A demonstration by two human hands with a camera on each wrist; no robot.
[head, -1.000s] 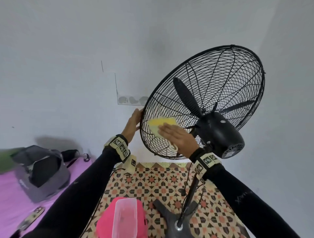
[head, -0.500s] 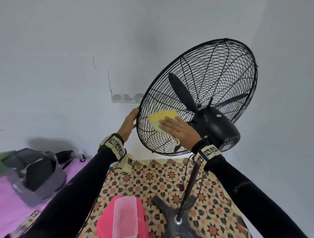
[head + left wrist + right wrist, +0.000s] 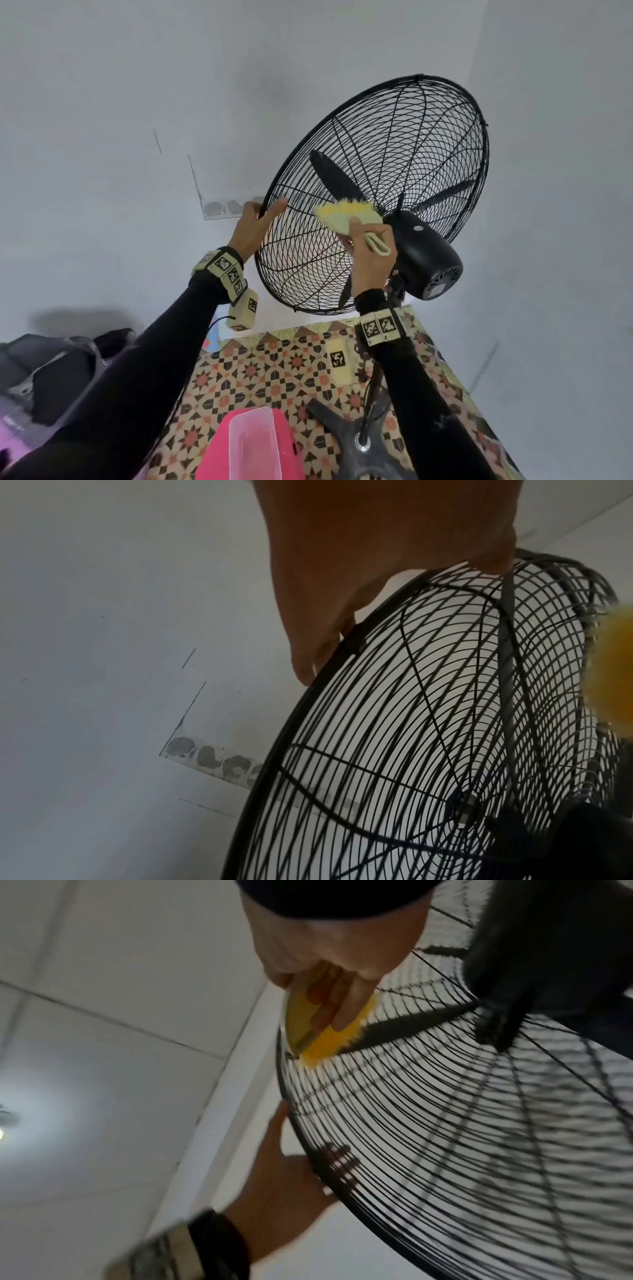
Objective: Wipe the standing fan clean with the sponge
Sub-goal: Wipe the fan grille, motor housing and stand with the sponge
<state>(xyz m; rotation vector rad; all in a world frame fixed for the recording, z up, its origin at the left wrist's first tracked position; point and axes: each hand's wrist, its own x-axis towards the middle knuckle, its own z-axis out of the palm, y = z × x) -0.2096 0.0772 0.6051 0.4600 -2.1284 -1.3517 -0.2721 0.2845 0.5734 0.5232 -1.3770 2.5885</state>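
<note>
The black standing fan (image 3: 394, 178) tilts its wire cage up, with the motor housing (image 3: 424, 253) toward me. My left hand (image 3: 255, 222) grips the cage's left rim, thumb on the near side. My right hand (image 3: 368, 250) holds the yellow sponge (image 3: 346, 214) with its bristly face against the rear grille, just left of the hub. In the right wrist view my fingers (image 3: 342, 1007) curl over the sponge (image 3: 322, 1034) on the grille wires, and my left hand (image 3: 291, 1180) holds the rim below. The left wrist view shows my left hand (image 3: 325, 601) on the rim and the sponge (image 3: 613, 669) at the right edge.
The fan's pole drops to a dark cross base (image 3: 359, 442) on a patterned mat (image 3: 260, 373). A clear plastic tub (image 3: 253, 445) sits on something pink at the bottom centre. A grey bag (image 3: 44, 377) lies at the left. White walls stand close behind and to the right of the fan.
My right hand has slid the sponge up and right across the grille toward the hub and now grips it rather than pressing flat. The left hand stays on the rim.
</note>
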